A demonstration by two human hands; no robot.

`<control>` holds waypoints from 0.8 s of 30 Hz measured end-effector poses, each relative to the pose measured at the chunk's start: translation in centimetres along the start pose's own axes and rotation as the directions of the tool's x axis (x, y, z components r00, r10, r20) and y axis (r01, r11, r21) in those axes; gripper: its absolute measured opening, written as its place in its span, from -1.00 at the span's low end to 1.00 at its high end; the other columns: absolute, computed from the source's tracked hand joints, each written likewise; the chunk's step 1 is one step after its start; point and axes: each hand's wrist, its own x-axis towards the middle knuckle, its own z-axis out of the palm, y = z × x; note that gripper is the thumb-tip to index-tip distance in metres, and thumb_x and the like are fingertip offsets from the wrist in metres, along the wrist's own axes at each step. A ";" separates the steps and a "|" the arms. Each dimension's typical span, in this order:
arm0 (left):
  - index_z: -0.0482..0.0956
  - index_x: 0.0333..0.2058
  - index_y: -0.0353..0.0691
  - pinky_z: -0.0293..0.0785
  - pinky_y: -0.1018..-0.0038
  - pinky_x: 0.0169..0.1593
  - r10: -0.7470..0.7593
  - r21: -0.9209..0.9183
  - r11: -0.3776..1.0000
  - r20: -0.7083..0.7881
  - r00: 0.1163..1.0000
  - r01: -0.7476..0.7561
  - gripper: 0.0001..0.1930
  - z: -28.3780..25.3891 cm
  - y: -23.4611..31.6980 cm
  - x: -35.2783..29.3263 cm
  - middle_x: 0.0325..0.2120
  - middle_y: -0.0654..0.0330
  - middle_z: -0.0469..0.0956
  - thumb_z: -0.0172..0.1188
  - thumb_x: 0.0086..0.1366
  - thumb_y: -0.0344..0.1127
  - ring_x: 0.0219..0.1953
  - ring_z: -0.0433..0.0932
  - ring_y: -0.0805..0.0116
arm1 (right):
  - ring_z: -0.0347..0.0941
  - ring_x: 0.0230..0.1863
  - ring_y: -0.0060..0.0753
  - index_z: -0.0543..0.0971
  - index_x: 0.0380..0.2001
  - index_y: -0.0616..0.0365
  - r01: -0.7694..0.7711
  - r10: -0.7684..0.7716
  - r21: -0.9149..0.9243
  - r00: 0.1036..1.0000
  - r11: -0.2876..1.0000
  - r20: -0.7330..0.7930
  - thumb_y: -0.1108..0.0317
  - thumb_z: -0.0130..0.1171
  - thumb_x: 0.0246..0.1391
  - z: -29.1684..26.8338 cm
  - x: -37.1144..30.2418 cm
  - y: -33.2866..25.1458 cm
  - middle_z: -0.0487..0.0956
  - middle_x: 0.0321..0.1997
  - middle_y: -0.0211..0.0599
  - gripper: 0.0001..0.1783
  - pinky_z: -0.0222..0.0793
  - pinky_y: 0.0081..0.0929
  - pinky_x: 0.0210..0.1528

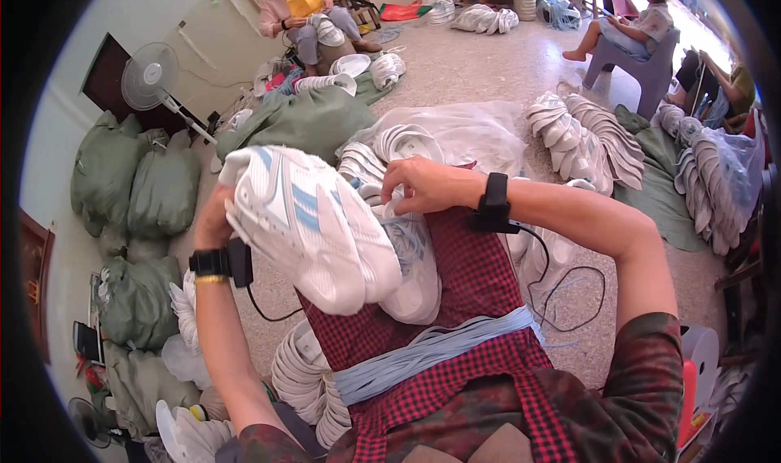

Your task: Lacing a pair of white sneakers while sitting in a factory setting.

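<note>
My left hand (213, 219) grips a few nested white shoe uppers (305, 223) with blue and grey stripes, held up over my left thigh with the toes toward me. Part of that hand is hidden behind them. Another white shoe upper (413, 272) lies on my lap, partly covered by the held ones. At its far end my right hand (427, 185) is closed, thumb and fingers pinched at its opening. A bundle of light blue laces (435, 353) stretches across my red-and-black checked apron (476, 259).
Nested uppers (411, 143) sit just beyond my knees, with more stacks (305, 373) by my left leg and rows (586, 141) at right. Green sacks (134, 178) and a standing fan (150, 76) line the left. A co-worker (305, 11) handles uppers; another person sits on a grey chair (634, 64).
</note>
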 end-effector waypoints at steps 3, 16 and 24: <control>0.41 0.19 -0.27 0.56 0.39 0.05 -0.062 -0.006 0.998 0.105 0.992 0.063 -0.52 1.0 0.0 2.6 0.01 0.19 0.57 0.19 0.28 -0.45 -0.05 0.60 0.39 | 0.58 -0.29 -0.23 0.69 -0.24 0.16 -0.039 0.034 0.131 0.999 0.991 0.039 0.39 0.32 -0.07 -0.2 -0.3 0.6 0.59 -0.10 -0.10 -0.74 0.51 -0.34 -0.20; 0.61 0.04 -0.21 0.44 0.51 0.02 -0.269 0.475 0.872 0.260 0.927 0.119 -0.60 10.8 -4.4 7.9 -0.13 0.30 0.64 0.32 0.23 -0.27 -0.11 0.52 0.54 | 0.62 -0.45 -0.23 0.58 -0.51 0.32 -0.117 0.114 0.013 0.984 0.993 0.139 0.31 0.32 -0.02 -1.4 -2.9 -3.8 0.63 -0.53 -0.09 -0.75 0.48 -0.31 -0.36; 0.66 -0.10 -0.30 0.56 0.52 -0.21 -0.107 0.311 0.936 -0.190 0.976 0.163 -0.71 11.9 -10.9 7.0 -0.27 0.21 0.68 0.21 0.17 -0.44 -0.30 0.64 0.49 | 0.60 -0.59 -0.45 0.59 -0.48 0.33 -0.328 0.307 0.014 0.899 0.945 0.313 0.19 0.39 0.03 -0.1 -2.2 -5.8 0.61 -0.58 -0.21 -0.64 0.50 -0.48 -0.52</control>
